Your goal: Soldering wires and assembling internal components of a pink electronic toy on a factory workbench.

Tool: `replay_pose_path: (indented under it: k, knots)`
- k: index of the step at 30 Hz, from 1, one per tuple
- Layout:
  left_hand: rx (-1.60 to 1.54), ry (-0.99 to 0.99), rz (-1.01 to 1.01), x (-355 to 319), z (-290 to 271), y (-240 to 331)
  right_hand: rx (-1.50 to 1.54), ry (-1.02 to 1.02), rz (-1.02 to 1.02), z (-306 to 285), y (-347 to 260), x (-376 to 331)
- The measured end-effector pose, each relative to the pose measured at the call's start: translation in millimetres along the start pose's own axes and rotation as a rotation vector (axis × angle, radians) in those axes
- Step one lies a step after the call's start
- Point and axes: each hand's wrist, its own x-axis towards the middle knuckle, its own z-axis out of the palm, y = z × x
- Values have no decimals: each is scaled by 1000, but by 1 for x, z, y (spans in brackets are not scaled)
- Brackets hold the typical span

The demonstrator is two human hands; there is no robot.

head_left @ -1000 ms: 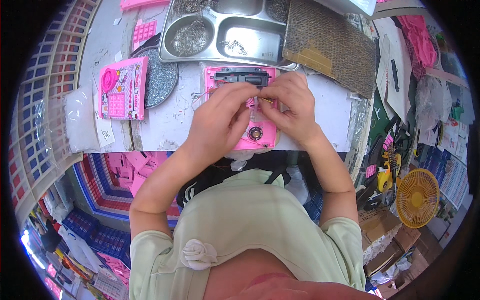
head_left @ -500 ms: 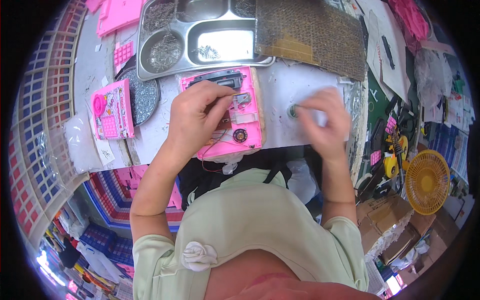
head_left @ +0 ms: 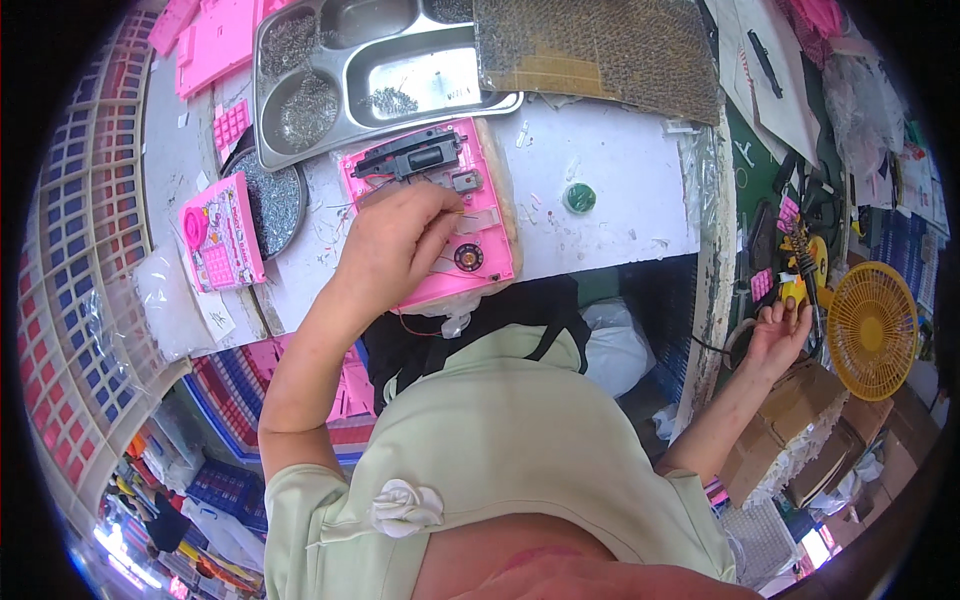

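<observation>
My left hand [head_left: 400, 235] is closed in a pinch over a pink plastic case [head_left: 490, 240], apparently on a thin wire whose end shows by the fingertips. The case lies with its inner side up, holding a black mechanism [head_left: 410, 155], a small metal-cased motor [head_left: 466, 181] and a round speaker [head_left: 468, 257]. Part of the wiring is hidden under my hand. Off to the right, my right hand [head_left: 778, 338] has its palm up and fingers apart and slightly curled, beside a soldering iron [head_left: 806, 262] and a yellow stand [head_left: 793, 287]. I see no firm grip on either.
A small round green tin [head_left: 579, 198] sits right of the case. Behind are a metal compartment tray [head_left: 340, 140] with small metal parts and a corrugated sheet [head_left: 600, 50]. At left stand a decorated pink panel [head_left: 222, 235] and a round dish [head_left: 285, 205]; a yellow basket [head_left: 872, 330] is far right.
My right hand has left the green tin and swung right to the soldering iron. The left hand stays pinched over the case, its fingertips slightly lower, uncovering more of the black mechanism.
</observation>
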Motion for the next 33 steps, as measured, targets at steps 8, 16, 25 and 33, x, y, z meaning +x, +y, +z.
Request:
replay_pose_path:
  k: [8, 16, 25, 33]
  knots:
    - [49, 216, -106, 5, 8, 16, -396, 334, -493, -19, -22, 16]
    - [300, 344, 10, 11, 18, 6, 211, -200, -140, 24, -8, -45]
    - [317, 326, -41, 15, 28, 6, -392, -932, -131, 195, 104, -120]
    - [327, 303, -64, 14, 25, 9, -465, -1059, -251, 212, 115, -117]
